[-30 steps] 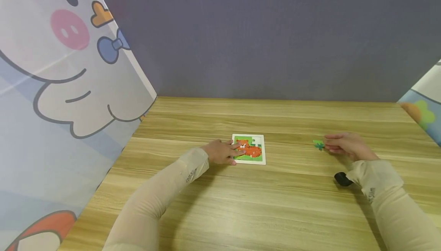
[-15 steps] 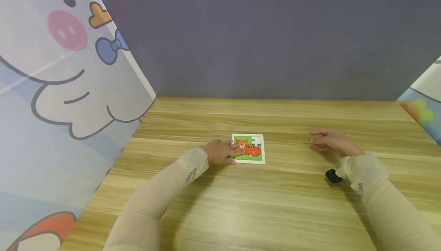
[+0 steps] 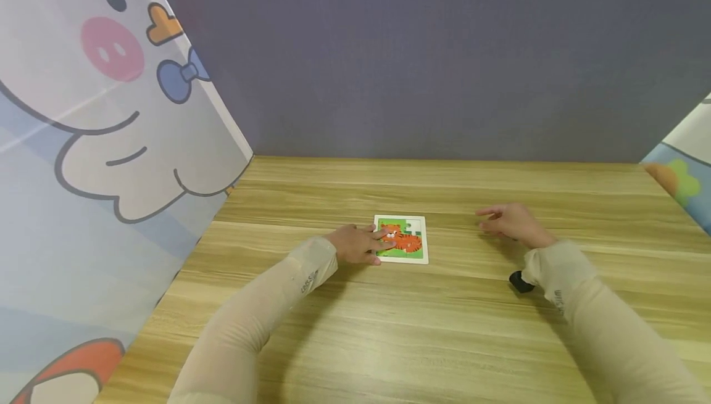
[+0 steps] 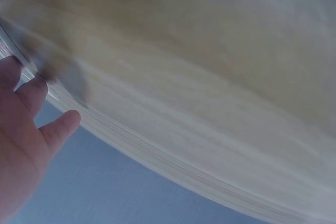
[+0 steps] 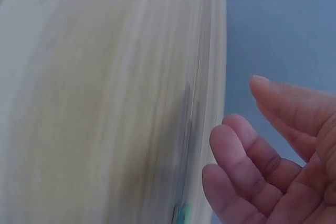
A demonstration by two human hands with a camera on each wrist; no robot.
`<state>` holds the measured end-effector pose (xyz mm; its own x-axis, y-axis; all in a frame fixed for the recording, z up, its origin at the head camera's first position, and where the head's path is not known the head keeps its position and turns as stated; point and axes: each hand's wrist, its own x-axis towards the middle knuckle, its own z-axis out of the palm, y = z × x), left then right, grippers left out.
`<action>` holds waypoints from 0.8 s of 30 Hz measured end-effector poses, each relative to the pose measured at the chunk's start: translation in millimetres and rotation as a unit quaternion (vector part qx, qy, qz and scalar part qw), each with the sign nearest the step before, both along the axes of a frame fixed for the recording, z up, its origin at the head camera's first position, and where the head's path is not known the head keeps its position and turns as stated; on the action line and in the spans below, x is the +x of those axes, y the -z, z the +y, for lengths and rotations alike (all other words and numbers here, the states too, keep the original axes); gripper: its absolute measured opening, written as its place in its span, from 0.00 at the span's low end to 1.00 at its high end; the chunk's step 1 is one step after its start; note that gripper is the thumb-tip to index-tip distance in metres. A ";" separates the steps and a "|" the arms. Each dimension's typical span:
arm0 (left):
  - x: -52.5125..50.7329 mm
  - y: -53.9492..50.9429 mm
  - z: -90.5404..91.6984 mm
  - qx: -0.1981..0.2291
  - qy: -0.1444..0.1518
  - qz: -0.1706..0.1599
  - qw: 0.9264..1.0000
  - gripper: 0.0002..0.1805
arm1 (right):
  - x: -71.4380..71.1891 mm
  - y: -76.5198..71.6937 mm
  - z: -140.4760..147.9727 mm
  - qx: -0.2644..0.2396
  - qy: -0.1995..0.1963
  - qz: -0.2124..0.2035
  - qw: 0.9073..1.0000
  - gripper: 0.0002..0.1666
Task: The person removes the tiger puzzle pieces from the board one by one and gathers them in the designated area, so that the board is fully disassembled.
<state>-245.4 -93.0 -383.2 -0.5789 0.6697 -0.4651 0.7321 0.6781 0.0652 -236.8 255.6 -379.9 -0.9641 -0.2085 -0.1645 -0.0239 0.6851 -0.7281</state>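
Note:
In the head view, a square tiger jigsaw puzzle (image 3: 410,243) lies mid-table in a white frame, with a white gap at its top right corner. My left hand (image 3: 353,244) rests on its left side with fingers spread. My right hand (image 3: 513,224) hovers over the table to the right of the puzzle. The right wrist view shows that hand (image 5: 273,166) with fingers loosely bent and thumb apart, nothing between them. A small green puzzle piece (image 5: 184,214) lies on the table at that view's bottom edge; the head view does not show it.
A wooden table (image 3: 355,330) stretches around both hands. Behind it stands a dark grey panel (image 3: 416,58), and a cartoon-printed panel (image 3: 139,163) lines the left side. A black camera (image 3: 521,282) sits at the right wrist.
My right hand has moved left toward the puzzle, over where the green piece lay in view, and that piece is now hidden from the head view. My left hand has stayed put.

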 end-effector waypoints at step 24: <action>-1.4 0.4 1.7 -0.029 0.011 0.014 0.999 0.35 | -5.0 1.5 -57.3 0.185 -0.183 0.237 0.936 0.21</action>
